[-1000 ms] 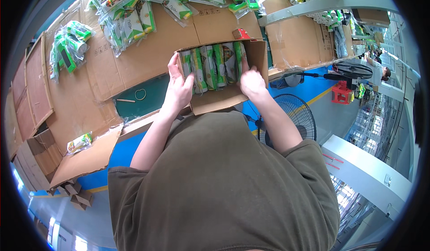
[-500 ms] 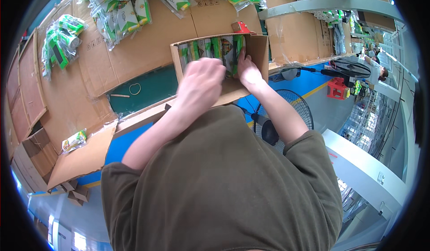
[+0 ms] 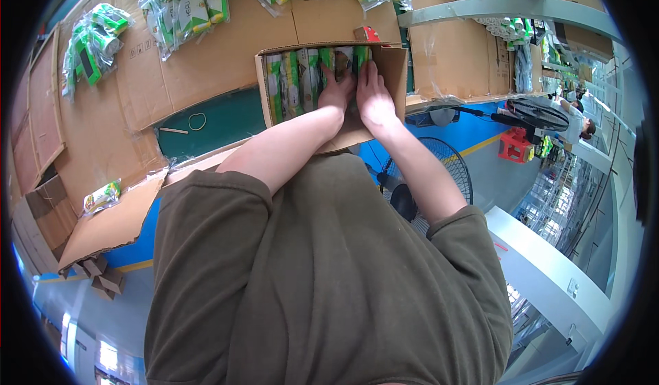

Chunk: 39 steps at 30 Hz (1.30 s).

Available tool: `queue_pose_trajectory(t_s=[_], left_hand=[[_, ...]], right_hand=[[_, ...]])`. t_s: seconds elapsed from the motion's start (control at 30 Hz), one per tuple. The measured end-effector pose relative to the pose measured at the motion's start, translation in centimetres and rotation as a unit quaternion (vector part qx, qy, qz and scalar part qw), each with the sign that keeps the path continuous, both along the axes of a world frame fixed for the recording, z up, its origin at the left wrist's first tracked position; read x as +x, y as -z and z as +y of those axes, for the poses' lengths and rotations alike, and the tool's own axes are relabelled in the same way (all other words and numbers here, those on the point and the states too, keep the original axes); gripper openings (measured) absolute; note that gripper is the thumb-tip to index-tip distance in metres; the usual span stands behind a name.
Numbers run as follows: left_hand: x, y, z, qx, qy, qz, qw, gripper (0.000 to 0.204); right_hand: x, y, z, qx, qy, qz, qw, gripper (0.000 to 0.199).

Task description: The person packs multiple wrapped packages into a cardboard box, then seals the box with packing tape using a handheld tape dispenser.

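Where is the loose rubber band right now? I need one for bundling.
In the head view, the rubber band lies on the green mat, left of the open carton holding both hands.

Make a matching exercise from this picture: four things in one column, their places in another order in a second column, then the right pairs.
Things:
1. both hands
2. rubber band
3. fan
4. lone packet

Places:
A. on the floor, right of the person
B. on the cardboard at far left
C. inside the box, on the packs
D. on the green mat

Pairs: 1-C, 2-D, 3-A, 4-B. The left hand and right hand lie side by side on the packs.
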State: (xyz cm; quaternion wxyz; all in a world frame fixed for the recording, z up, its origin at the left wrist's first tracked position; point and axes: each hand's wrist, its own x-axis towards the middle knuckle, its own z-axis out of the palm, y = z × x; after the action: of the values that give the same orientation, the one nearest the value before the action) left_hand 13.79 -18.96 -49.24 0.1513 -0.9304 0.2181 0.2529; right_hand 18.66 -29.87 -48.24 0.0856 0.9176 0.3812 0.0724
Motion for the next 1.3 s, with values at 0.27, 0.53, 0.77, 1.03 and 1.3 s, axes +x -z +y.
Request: queue_pose_trajectory(t_s=[0.27, 0.53, 0.77, 1.03, 1.3], left_hand=[[-0.8, 1.7, -0.7, -0.058, -0.090, -0.094, 0.990, 0.050], [-1.0, 1.4, 0.9, -0.082, -0.069, -0.088, 0.990, 0.044], [-1.0, 1.6, 1.6, -0.113, -0.072, -0.076, 0.988, 0.047], [-0.5, 2.7, 1.6, -0.141, -0.089, -0.080, 0.983, 0.059], [-0.5, 0.9, 3.3, -0.200, -0.097, -0.057, 0.973, 0.057]], right_hand=[[2.3, -1.3, 0.2, -0.144, -0.068, 0.043, 0.986, 0.084], [2.7, -3.1, 0.5, -0.244, -0.132, 0.084, 0.957, 0.089], [2.4, -1.8, 0.7, -0.276, -0.137, 0.064, 0.949, 0.098], [3.9, -0.5, -0.3, -0.280, -0.169, 0.000, 0.945, 0.061], [4.1, -2.6, 2.5, -0.299, -0.105, 0.157, 0.935, 0.046]])
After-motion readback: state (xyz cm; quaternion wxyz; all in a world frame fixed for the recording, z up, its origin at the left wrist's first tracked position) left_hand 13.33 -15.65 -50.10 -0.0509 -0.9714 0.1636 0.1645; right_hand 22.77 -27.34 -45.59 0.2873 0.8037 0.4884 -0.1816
